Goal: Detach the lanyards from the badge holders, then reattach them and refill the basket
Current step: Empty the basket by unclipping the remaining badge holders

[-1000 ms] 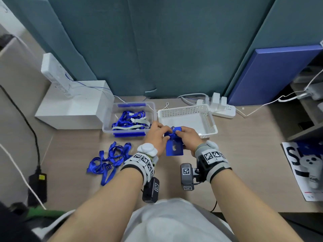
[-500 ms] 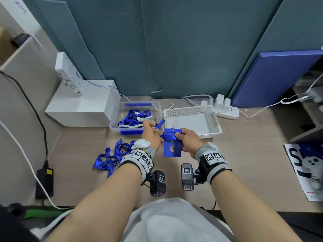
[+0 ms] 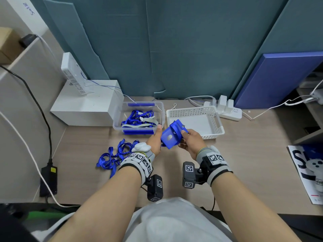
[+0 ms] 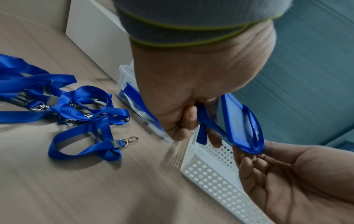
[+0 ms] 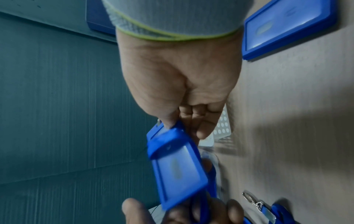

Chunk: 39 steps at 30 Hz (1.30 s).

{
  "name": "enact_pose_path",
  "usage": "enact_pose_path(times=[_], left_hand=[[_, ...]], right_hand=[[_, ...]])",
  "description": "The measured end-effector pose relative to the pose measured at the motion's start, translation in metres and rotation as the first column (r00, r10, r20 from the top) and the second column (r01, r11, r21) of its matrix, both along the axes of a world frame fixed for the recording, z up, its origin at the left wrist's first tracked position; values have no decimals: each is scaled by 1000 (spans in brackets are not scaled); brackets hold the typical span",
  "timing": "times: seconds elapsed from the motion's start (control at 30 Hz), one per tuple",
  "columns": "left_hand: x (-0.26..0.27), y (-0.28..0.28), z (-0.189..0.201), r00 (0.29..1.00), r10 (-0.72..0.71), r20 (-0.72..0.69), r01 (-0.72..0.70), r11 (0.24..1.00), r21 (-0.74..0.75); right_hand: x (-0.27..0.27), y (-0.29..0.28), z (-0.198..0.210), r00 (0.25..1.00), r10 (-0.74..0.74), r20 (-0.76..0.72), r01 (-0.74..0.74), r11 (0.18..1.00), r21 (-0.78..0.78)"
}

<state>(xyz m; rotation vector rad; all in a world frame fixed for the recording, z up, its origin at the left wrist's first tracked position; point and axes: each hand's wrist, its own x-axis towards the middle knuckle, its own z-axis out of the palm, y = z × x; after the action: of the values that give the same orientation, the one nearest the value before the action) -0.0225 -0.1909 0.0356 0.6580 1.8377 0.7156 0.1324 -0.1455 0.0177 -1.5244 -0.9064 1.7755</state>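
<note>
A blue badge holder (image 3: 172, 136) hangs tilted in the air in front of the white perforated basket (image 3: 212, 109), which has nothing in it. My right hand (image 3: 183, 137) pinches the holder's top end (image 5: 168, 136) between thumb and fingers. My left hand (image 3: 157, 135) is at the holder's lower left edge, its fingers curled round a blue lanyard strap (image 4: 203, 121) that runs beside the holder (image 4: 241, 125). Whether the strap's clip is still hooked to the holder is hidden. Several loose blue lanyards (image 3: 117, 154) lie piled on the desk to the left.
A clear plastic bin (image 3: 161, 109) holding blue and grey lanyards stands left of the basket. Another blue badge holder (image 5: 287, 27) lies flat on the desk. A white box (image 3: 83, 105), a power strip (image 3: 230, 112) and a magazine (image 3: 307, 172) ring the work area.
My left hand pulled the lanyard strap off to the left, then came back under the holder. The holder has tipped from hanging upright to slanting, its top toward the basket.
</note>
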Motion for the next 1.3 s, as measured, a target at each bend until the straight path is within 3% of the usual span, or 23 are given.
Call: enact_pose_path(times=[0.03,0.13,0.2,0.3,0.37,0.43,0.6,0.7,0.77,0.8,0.97,1.07,1.13,1.23,1.3], left_hand=[[-1,-2,3,1000,-29,12,29,1000,4],[-5,-9,5,956,-291,-47,292,955,40],[-6,-13,5,933,-360,-11,359,927,109],[-4,-10,3,942,-306,139,279,942,185],[-2,-4,8,931,-221,292,163,964,213],[1,4,12,923,-144,357,62,971,232],[1,13,17,968,20,249,-97,949,301],[-5,12,11,981,7,194,-78,929,362],[-9,12,5,998,6,69,-32,926,377],[-11,13,3,1000,13,27,-22,931,363],[-8,15,3,993,17,117,-41,979,200],[-5,11,-3,982,135,135,-141,989,37],[-7,10,-12,973,153,173,-163,986,45],[-4,8,-6,984,-104,147,98,994,51],[-5,7,-8,933,-342,111,334,939,85]], right_hand=[[0,2,-1,999,-40,2,40,999,-4],[6,8,0,993,-120,-10,120,993,13],[11,11,-1,992,-122,22,121,992,33],[12,10,-5,992,-81,95,76,996,52],[11,6,-7,989,-32,141,22,997,75],[12,3,-7,982,37,186,-58,993,105],[14,0,-3,961,184,206,-208,973,102],[16,-1,-1,944,267,197,-290,952,102],[19,0,0,936,301,183,-322,941,100],[19,1,0,937,310,163,-327,940,97],[20,4,2,979,199,-35,-198,980,33],[20,7,4,987,88,-136,-93,995,-29],[18,8,5,988,36,-152,-44,998,-55],[17,9,5,997,16,-75,-20,998,-57],[17,12,3,1000,16,-10,-17,999,-41]])
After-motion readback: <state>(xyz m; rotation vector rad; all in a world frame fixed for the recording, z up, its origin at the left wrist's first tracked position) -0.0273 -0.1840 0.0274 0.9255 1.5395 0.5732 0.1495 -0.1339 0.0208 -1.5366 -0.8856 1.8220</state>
